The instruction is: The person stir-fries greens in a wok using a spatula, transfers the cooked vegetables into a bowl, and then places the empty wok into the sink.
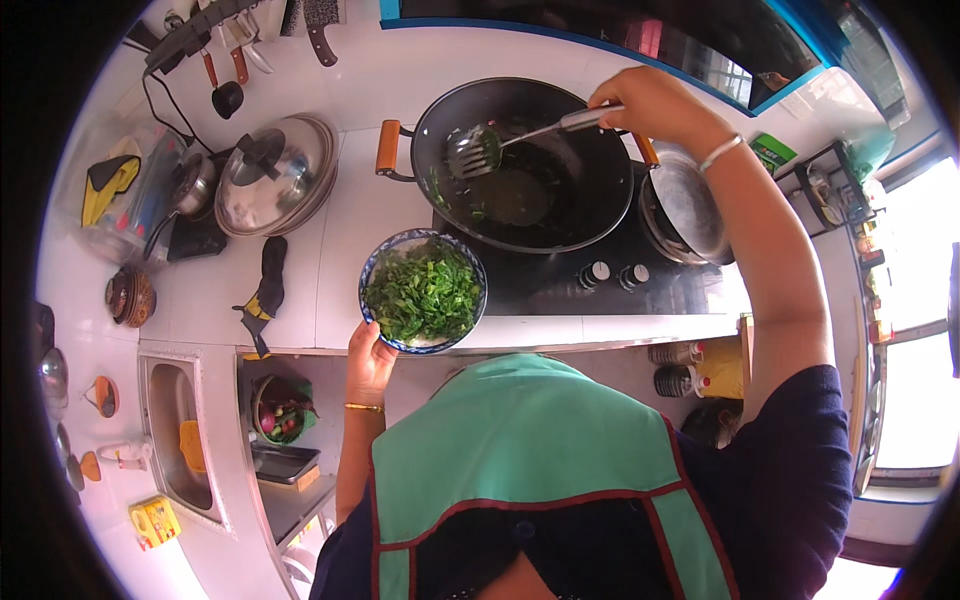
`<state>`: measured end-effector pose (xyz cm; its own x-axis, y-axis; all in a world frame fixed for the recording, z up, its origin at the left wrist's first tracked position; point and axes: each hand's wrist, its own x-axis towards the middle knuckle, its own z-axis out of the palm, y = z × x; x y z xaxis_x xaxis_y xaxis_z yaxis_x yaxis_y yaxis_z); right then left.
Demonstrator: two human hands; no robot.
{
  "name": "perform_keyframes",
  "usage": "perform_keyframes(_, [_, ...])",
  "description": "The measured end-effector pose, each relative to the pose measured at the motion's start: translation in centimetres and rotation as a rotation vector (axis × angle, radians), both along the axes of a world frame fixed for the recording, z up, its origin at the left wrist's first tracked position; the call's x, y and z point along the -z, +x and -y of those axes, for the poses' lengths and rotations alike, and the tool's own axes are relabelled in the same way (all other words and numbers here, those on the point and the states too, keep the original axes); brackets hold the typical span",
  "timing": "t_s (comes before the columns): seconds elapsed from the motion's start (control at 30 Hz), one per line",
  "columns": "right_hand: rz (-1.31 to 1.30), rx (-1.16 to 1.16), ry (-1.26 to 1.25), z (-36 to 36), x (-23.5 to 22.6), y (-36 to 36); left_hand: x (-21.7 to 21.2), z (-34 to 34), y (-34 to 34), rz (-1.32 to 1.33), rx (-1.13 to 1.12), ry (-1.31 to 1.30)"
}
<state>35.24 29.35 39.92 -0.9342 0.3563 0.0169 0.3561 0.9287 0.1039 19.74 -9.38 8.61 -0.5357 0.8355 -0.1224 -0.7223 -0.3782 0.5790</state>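
My left hand grips the near-left rim of a blue-and-white bowl. Chopped leafy greens fill it. The bowl is in front of the near-left side of a large black wok on the stove. From the right, my right hand is closed round the handle of a slotted turner. Its slotted head reaches into the wok's left half, where a few green bits cling. Dark liquid or oil seems to shine at the bottom.
A lidded pan stands left of the wok, and a metal pan sits on the right. A black-and-yellow cloth lies on the counter. Two stove knobs face me. The sink is at lower left.
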Motion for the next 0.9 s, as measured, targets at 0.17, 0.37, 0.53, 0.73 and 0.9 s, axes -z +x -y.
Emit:
perform_keyframes(0.17, [-0.128, -0.133, -0.179, 1.5, -2.1, 4.7, -0.8, -0.2, -0.1, -0.029, 0.003, -0.023])
perform_keyframes(0.37, [-0.168, -0.167, -0.059, -1.0, -2.7, 5.9, -1.0, -0.6, 0.7, -0.043, 0.0, -0.021])
perform_keyframes(0.53, [-0.182, 0.047, 0.261, -4.3, 3.5, 4.1, -1.2, -0.8, 2.0, -0.016, -0.026, -0.033])
perform_keyframes(0.73, [-0.199, -0.08, -0.436, -5.8, 4.3, 5.4, -1.3, -0.8, 4.2, -0.005, -0.131, -0.071])
perform_keyframes(0.9, [-0.126, -0.179, -0.476, -9.5, 2.5, 8.1, -1.3, -1.3, 6.2, -0.023, -0.204, -0.075])
